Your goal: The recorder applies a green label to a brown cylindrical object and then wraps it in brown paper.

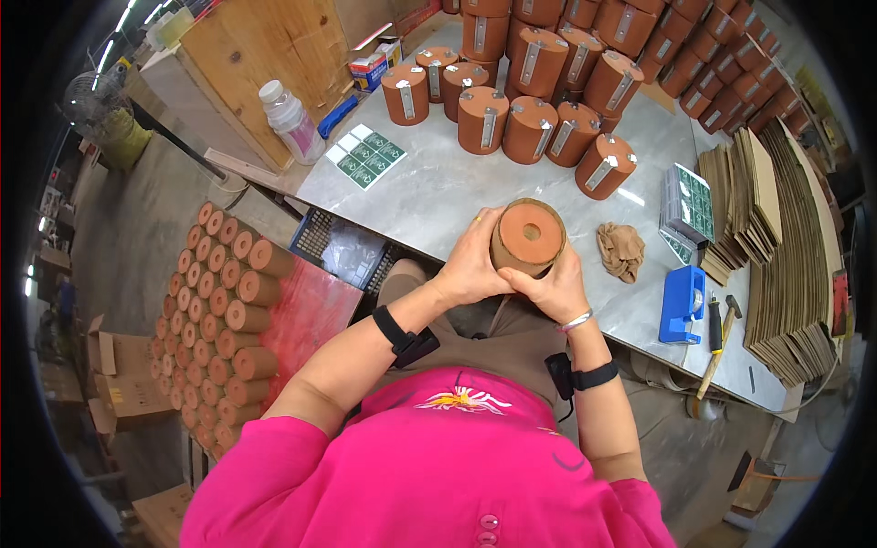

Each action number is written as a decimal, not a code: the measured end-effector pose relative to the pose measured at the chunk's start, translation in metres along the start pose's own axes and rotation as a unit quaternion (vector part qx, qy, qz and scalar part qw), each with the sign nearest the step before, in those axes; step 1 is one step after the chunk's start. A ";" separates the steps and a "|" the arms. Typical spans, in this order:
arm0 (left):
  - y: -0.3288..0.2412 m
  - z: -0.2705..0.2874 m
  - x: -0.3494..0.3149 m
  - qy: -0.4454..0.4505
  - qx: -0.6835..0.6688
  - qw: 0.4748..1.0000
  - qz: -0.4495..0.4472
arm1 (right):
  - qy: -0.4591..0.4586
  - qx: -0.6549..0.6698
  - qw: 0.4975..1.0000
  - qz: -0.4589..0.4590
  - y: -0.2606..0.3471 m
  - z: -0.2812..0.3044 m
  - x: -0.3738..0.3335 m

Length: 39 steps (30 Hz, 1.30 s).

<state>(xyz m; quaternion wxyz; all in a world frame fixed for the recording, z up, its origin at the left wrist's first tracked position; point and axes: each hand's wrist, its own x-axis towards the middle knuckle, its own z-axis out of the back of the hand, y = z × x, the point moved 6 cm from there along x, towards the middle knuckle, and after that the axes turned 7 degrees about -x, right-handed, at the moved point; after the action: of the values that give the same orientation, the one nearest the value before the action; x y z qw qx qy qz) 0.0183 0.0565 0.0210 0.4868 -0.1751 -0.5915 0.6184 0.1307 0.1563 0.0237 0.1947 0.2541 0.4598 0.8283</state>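
Between both hands, over the near edge of the grey table, is a reddish-brown clay-like cylinder. Its round end faces up, showing a small hole in the middle, and its side looks wrapped in a brown sleeve. My left hand grips its left side, while my right hand wraps round the right and lower side; the thumbs come close together in front. Farther back stand several orange-brown cylinders with metal strips down their sides. A crumpled brown cloth lies to the right of my right hand.
Left of me, brown cylinders are stacked beside a red surface. A green-and-white label sheet and a bottle sit at the back left. On the right are a label stack, blue tape dispenser, hammer and cardboard sheets.
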 end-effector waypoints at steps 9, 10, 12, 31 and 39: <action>-0.045 -0.010 0.020 0.018 0.413 0.887 -0.208 | -0.090 -0.155 0.980 0.085 0.018 0.031 0.008; -0.041 -0.014 0.019 0.024 0.431 0.871 -0.233 | -0.075 -0.141 0.985 0.064 0.013 0.030 0.008; -0.038 -0.015 0.023 0.072 0.433 0.873 -0.214 | -0.067 -0.090 0.993 0.032 -0.002 0.028 0.007; 0.009 0.052 0.003 0.127 -0.250 0.880 0.384 | -0.092 -0.100 0.985 0.103 0.032 0.016 -0.031; 0.014 0.055 0.001 0.164 -0.269 0.897 0.311 | -0.058 -0.157 0.979 0.117 0.035 0.023 -0.026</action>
<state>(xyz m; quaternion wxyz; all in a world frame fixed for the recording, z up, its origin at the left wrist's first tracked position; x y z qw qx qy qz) -0.0317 0.0292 0.0216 0.2946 -0.5734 -0.5624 0.5179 0.1621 0.1396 0.0577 0.1601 0.3203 0.2791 0.8910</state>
